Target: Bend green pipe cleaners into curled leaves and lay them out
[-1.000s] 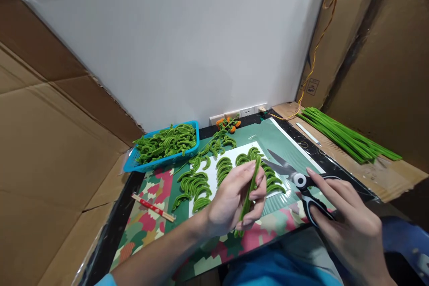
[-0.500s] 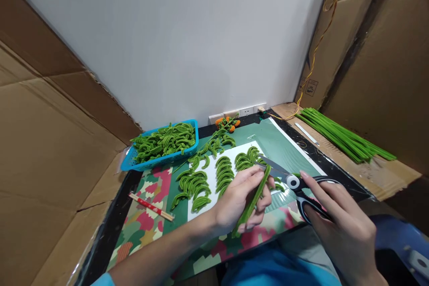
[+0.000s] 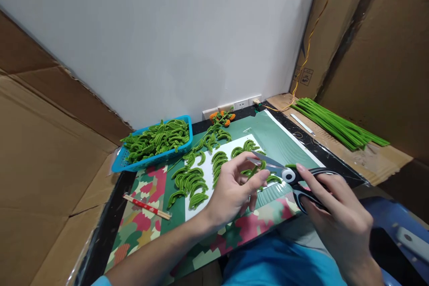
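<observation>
My left hand [image 3: 231,185] is closed in a pinch around a green pipe cleaner [image 3: 252,172], most of it hidden by the fingers. In my right hand [image 3: 342,214] is a pair of black-handled scissors [image 3: 288,176], with their blades apart beside the left fingertips. A short green fuzzy bit shows by the scissors' pivot, near the right index finger. Beneath the hands, curved green pipe cleaner pieces [image 3: 192,181] lie in rows on a white sheet [image 3: 207,165].
A blue basket [image 3: 152,161] heaped with curved green pieces stands at the back left. Behind the sheet lies an orange-and-green sprig [image 3: 221,118]. Paper-wrapped chopsticks [image 3: 147,207] lie left. A bundle of long green pipe cleaners [image 3: 338,123] and a white stick [image 3: 302,124] lie right.
The long green strip that stood out from my left hand is now mostly hidden, and that hand has turned with its thumb towards the blades. The view has shifted slightly.
</observation>
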{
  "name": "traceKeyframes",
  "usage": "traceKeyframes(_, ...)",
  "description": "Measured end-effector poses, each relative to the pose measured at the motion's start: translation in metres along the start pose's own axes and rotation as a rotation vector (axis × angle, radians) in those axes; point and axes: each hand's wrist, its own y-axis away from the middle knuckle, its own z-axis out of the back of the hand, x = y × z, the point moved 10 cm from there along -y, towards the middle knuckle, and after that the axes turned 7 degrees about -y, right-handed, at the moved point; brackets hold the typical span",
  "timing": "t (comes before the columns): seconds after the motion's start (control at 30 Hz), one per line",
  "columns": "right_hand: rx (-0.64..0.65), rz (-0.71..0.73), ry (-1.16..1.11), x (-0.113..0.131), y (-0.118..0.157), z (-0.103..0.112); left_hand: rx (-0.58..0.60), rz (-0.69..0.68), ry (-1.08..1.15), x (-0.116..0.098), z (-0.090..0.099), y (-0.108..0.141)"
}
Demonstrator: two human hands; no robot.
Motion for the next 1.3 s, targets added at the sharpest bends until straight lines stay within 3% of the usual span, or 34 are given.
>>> traceKeyframes(0.27, -0.007, -0.007, -0.022, 0.000, 0.001, 0.001, -0.063, 0.000, -0.030, 0.001, 0.010, 0.003)
traceKeyframes(0.6, -0.037, -0.025, -0.004, 0.003, -0.004, 0.001, -0.038, 0.061, 0.081, 0.007, 0.007, -0.003)
traceKeyframes(1.3, -0.033, -0.070, 0.077, 0.011, 0.001, -0.010, -0.060, 0.114, -0.034, 0.017, 0.004, -0.002)
